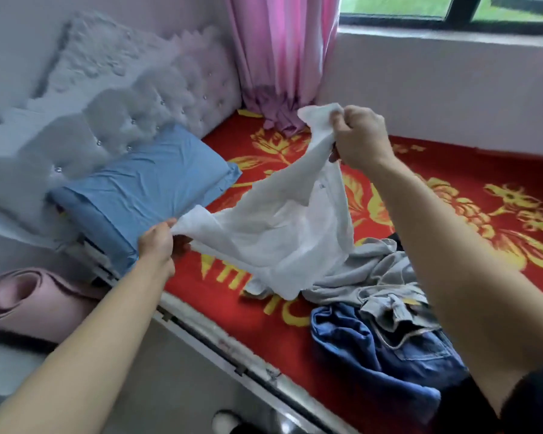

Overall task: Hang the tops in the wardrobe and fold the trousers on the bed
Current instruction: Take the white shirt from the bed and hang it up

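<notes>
A thin white top (273, 236) hangs spread in the air above the bed (467, 183), which has a red cover with yellow flowers. My left hand (157, 242) grips one edge of the top low on the left. My right hand (358, 136) grips another edge, raised higher. The top's lower hem brushes a heap of clothes on the bed: a grey garment (373, 270) and blue denim trousers (383, 349). No wardrobe is in view.
A blue pillow (145, 189) leans on the tufted grey headboard (123, 98). A pink curtain (282, 57) hangs at the bed's far corner under a window (452, 10). A rolled pink mat (29, 296) lies beside the bed at left.
</notes>
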The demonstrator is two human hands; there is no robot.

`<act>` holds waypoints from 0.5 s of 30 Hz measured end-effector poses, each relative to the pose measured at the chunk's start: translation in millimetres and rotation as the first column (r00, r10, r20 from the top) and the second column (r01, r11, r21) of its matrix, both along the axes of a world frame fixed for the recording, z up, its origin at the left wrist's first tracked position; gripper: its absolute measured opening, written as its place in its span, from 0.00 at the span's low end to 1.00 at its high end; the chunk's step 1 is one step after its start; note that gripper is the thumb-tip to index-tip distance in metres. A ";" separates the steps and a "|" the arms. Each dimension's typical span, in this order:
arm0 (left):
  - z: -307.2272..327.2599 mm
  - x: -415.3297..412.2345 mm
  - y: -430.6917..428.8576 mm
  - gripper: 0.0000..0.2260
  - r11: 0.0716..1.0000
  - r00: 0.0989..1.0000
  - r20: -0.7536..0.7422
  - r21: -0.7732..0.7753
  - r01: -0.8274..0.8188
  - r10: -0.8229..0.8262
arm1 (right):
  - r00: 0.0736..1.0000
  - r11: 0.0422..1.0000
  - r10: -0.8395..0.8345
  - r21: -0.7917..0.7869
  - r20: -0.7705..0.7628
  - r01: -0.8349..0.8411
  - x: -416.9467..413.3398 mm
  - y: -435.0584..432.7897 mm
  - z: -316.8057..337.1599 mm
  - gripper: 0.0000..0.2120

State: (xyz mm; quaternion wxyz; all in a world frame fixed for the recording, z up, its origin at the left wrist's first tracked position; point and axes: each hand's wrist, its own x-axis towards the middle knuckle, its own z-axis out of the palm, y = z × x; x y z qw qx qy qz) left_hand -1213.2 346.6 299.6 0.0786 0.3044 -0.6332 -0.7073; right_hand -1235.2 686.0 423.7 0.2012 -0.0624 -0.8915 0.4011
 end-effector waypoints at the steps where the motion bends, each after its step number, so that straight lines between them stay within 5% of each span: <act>1: 7.2 13.6 -19.6 0.11 1.000 1.000 0.006 0.013 -0.018 0.018 | 1.000 0.998 0.012 0.065 0.000 -0.012 5.5 -12.2 3.3 0.20; 4: 35.8 54.6 -78.7 0.08 0.995 0.995 -0.002 -0.014 -0.096 0.096 | 0.996 0.999 0.022 -0.034 -0.082 -0.025 20.7 -57.8 24.8 0.22; 8: 91.5 105.5 -141.9 0.02 0.978 0.985 -0.162 -0.185 -0.091 0.061 | 0.960 0.891 0.240 -0.359 -0.146 -0.277 42.7 -139.5 70.2 0.18; 10: 115.9 131.5 -176.3 0.07 0.882 0.976 -0.215 -0.451 -0.136 0.040 | 0.921 0.796 0.327 -0.465 -0.210 -0.388 55.9 -184.4 90.8 0.18; 12: 135.2 159.9 -221.2 0.10 0.687 0.970 -0.224 -0.690 -0.228 0.098 | 0.882 0.693 0.392 -0.546 -0.263 -0.471 71.2 -232.7 109.1 0.16; 15: 153.3 211.6 -299.1 0.18 0.531 0.941 -0.250 -0.778 -0.335 0.227 | 0.794 0.479 0.522 -0.664 -0.311 -0.575 96.9 -314.8 129.0 0.15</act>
